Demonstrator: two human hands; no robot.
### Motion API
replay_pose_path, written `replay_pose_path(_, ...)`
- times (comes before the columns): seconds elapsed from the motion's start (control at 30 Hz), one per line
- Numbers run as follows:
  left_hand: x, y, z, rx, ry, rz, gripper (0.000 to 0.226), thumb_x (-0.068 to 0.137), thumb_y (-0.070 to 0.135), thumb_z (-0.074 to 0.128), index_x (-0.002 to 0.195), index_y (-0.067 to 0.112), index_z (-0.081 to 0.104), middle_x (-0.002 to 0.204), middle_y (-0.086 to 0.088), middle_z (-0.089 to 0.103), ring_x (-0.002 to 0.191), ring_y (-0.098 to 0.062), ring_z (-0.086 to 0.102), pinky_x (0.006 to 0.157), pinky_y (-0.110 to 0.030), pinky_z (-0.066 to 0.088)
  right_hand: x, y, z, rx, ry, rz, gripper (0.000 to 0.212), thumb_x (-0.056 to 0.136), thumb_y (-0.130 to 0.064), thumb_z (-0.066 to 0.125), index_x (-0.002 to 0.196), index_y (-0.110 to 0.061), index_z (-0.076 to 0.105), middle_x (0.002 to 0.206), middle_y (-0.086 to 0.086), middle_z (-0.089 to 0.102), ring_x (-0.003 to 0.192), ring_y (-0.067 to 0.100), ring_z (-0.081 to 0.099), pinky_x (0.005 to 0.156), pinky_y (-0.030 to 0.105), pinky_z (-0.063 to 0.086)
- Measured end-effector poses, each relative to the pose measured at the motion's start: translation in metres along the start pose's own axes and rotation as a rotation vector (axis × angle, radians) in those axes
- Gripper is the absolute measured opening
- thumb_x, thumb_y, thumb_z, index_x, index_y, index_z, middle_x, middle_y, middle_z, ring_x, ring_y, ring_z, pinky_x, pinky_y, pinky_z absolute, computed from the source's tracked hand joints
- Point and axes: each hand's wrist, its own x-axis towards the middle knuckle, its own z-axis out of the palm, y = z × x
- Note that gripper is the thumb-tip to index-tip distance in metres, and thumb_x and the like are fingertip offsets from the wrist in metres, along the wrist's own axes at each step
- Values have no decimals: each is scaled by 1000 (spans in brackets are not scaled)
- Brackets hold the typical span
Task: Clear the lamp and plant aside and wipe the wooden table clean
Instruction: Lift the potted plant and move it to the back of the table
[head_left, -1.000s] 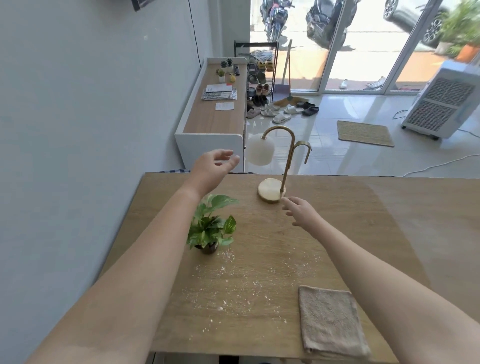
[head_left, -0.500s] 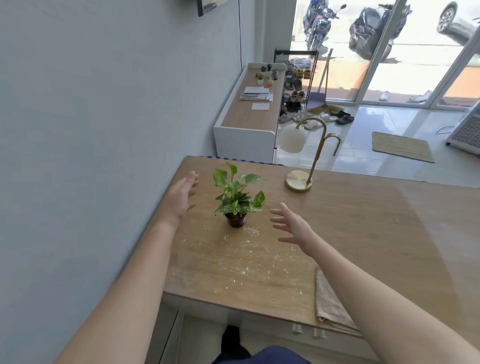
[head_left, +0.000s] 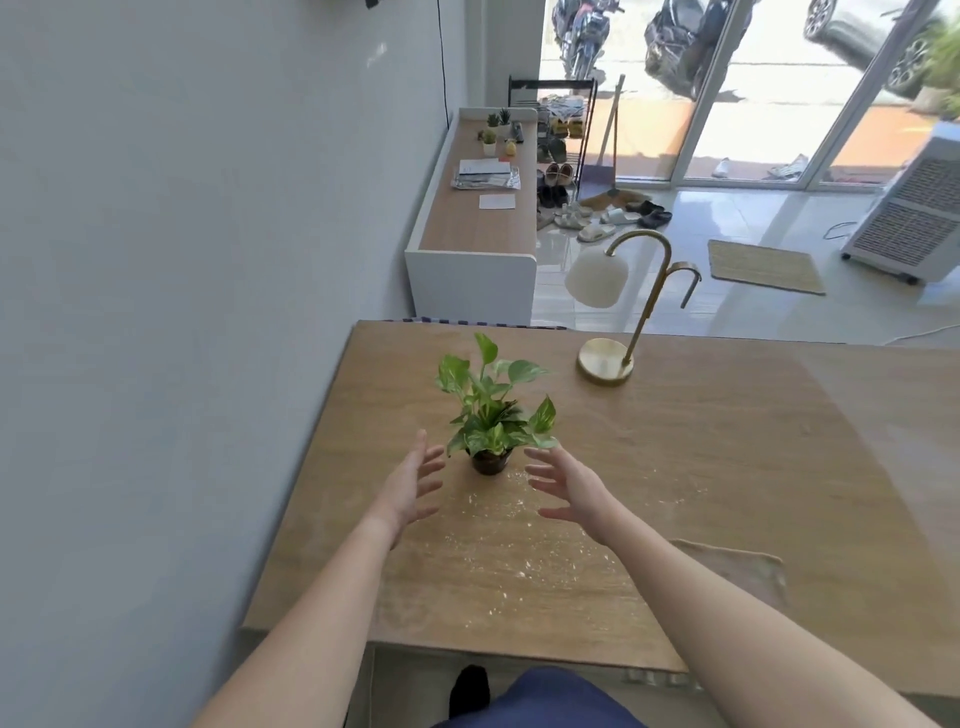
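Observation:
A small green plant in a dark pot stands on the wooden table. My left hand hovers just left of the pot, fingers spread, and my right hand hovers just right of it, fingers spread too. Neither hand touches the pot. A brass lamp with a white shade stands at the table's far edge, right of the plant. White crumbs are scattered on the wood in front of the pot. A beige cloth lies near the front right, partly hidden by my right forearm.
A grey wall runs along the table's left side. Beyond the far edge stand a white cabinet with a wooden top, a shoe rack and glass doors. A white cooler and a mat sit on the tiled floor.
Both hands have drawn in from wider apart and now flank the plant pot closely. One second ago they were up near the lamp. The view has shifted.

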Motion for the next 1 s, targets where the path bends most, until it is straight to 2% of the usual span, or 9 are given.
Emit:
replay_pose_path(0.1, 16, 0, 2, 9, -58, -30, 83, 100, 80, 31, 157, 23, 50, 152, -1, 59, 130, -26, 61, 94, -44, 58, 13, -1, 13, 76, 32, 21, 50, 108, -57, 41, 141, -28, 66, 142, 3, 66, 134, 21, 60, 105, 52, 55)
replay_pose_path(0.27, 33, -5, 5, -25, -112, -71, 95, 97, 85, 32, 164, 19, 39, 153, 1, 61, 132, -28, 61, 112, -58, 51, 26, 10, 28, 184, 73, 45, 45, 111, -55, 35, 128, -33, 70, 140, 3, 69, 131, 19, 63, 109, 55, 52)
replay_pose_path(0.4, 37, -7, 7, -13, -127, -62, 95, 94, 88, 31, 165, 25, 39, 156, 3, 58, 134, -28, 60, 116, -60, 47, 27, 11, 32, 195, 76, 52, 44, 111, -59, 32, 125, -37, 68, 138, -1, 69, 132, 19, 62, 95, 48, 57)
replay_pose_path(0.5, 38, -8, 8, -26, -139, -45, 86, 96, 86, 29, 163, 33, 42, 156, 6, 58, 133, -28, 60, 114, -56, 50, 27, 11, 34, 205, 78, 51, 41, 112, -57, 32, 123, -39, 68, 138, -3, 69, 131, 20, 62, 91, 47, 57)
replay_pose_path(0.67, 41, -7, 9, -36, -150, -29, 84, 93, 89, 34, 161, 41, 45, 154, 9, 58, 128, -23, 62, 112, -57, 52, 31, 9, 33, 231, 102, 35, 42, 113, -49, 34, 134, -30, 65, 137, -4, 71, 127, 20, 65, 105, 55, 54)
replay_pose_path(0.77, 42, -6, 7, -22, -167, -11, 95, 82, 100, 38, 160, 46, 44, 158, 9, 55, 127, -19, 63, 110, -57, 53, 34, 7, 32, 249, 102, 37, 42, 114, -44, 33, 133, -27, 65, 139, -3, 70, 125, 20, 66, 107, 56, 53)
replay_pose_path(0.83, 42, -3, 7, -10, -179, -4, 103, 75, 105, 38, 161, 47, 43, 159, 9, 54, 128, -17, 63, 111, -57, 52, 35, 4, 32, 245, 95, 32, 41, 114, -47, 34, 132, -27, 65, 139, -4, 69, 128, 22, 65, 108, 56, 53)
replay_pose_path(1.0, 39, 11, 10, 10, -193, 21, 91, 89, 94, 26, 162, 43, 41, 160, 5, 53, 136, -23, 58, 114, -54, 48, 34, -6, 32, 230, 78, 25, 38, 113, -52, 34, 119, -36, 67, 140, 0, 68, 133, 25, 62, 109, 58, 51)
